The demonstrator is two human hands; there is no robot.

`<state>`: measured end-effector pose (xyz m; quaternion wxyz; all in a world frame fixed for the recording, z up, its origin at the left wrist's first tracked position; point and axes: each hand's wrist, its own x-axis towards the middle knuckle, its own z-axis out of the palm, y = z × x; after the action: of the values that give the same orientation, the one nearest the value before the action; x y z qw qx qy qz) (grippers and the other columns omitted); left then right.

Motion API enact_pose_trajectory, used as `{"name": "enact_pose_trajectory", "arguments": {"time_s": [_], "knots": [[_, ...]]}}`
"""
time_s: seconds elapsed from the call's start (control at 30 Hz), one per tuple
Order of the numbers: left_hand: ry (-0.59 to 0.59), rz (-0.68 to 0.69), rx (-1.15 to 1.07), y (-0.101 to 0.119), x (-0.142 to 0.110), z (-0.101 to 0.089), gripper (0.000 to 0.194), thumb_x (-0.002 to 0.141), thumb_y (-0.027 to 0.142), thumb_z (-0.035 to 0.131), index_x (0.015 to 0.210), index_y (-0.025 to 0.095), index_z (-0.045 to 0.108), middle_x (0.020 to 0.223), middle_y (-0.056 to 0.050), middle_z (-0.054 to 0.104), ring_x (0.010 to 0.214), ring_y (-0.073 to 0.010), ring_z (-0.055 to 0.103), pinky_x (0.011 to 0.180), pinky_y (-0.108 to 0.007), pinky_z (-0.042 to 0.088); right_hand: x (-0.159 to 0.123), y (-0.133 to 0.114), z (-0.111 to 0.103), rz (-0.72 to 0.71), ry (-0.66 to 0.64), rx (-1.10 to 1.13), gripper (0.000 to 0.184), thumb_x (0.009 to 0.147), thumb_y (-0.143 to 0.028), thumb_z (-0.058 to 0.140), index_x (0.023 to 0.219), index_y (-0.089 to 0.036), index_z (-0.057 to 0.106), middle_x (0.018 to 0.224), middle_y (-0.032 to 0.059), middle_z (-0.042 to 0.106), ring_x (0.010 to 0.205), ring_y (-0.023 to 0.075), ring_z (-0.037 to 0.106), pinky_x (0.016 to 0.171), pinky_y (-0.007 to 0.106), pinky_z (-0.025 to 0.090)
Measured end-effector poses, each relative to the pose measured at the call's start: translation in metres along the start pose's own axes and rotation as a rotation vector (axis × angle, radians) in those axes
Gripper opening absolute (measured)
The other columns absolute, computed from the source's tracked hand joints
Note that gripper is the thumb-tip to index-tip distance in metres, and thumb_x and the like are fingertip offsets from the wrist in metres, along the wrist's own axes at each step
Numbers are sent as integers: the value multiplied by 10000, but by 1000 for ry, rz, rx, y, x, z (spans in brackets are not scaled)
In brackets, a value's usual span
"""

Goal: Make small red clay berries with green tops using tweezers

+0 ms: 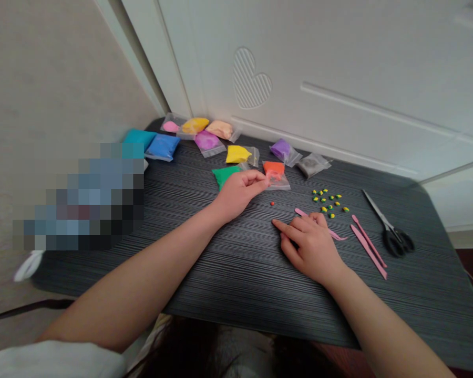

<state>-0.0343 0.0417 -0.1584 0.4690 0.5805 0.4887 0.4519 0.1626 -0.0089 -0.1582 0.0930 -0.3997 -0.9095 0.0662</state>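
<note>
My left hand is closed in a pinch at the near left edge of a small clear bag of orange clay. What sits between its fingertips, if anything, is too small to make out. Just below lies a tiny orange-red clay ball on the dark table. My right hand rests low over the table, index finger stretched toward the ball and the other fingers loosely bent. Part of a pink modelling tool passes beneath this hand. Beyond it lie several small yellow-and-green clay pieces.
Bags of green, yellow, purple and grey clay lie behind my hands, with more bags at the back left. To the right are two pink tools and black-handled scissors. A white panel borders the table's back.
</note>
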Motion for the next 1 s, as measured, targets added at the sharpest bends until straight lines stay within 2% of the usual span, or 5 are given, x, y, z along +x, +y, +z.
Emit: {"name": "enact_pose_trajectory", "arguments": {"time_s": [0.27, 0.5, 0.67, 0.83, 1.0], "knots": [[-13, -6, 9, 0, 1, 0, 194, 779, 319, 509, 725, 149, 584, 580, 57, 440, 504, -60, 336, 524, -206, 292, -2, 9, -3, 74, 77, 2, 334, 849, -266, 410, 1154, -215, 536, 809, 31, 591, 837, 169, 504, 782, 361, 270], [-14, -3, 10, 1, 0, 0, 183, 782, 305, 512, 730, 144, 583, 587, 59, 445, 502, -54, 335, 520, -201, 286, 3, 7, -1, 107, 44, -63, 334, 879, -324, 365, 1148, -228, 537, 882, 37, 608, 889, 182, 511, 784, 369, 264], [-6, 3, 5, -1, 0, 0, 175, 780, 295, 514, 724, 145, 583, 571, 65, 434, 488, -51, 324, 524, -201, 287, 6, -1, 0, 88, -12, -145, 395, 893, -381, 313, 1193, -205, 501, 915, 58, 606, 920, 213, 495, 797, 396, 249], [-3, 1, 1, -1, 1, 0, 172, 779, 292, 512, 721, 146, 582, 568, 63, 434, 492, -55, 329, 520, -201, 288, 4, -8, -2, 45, -77, -161, 442, 875, -461, 308, 1235, -253, 460, 905, 58, 576, 904, 233, 478, 798, 418, 238], [-4, -2, 8, -1, 1, 0, 173, 778, 297, 514, 734, 147, 587, 580, 62, 450, 487, -52, 328, 515, -199, 289, 2, -9, -6, 92, -98, -188, 525, 850, -530, 294, 1272, -244, 416, 971, 85, 536, 931, 255, 448, 799, 422, 245]]}}
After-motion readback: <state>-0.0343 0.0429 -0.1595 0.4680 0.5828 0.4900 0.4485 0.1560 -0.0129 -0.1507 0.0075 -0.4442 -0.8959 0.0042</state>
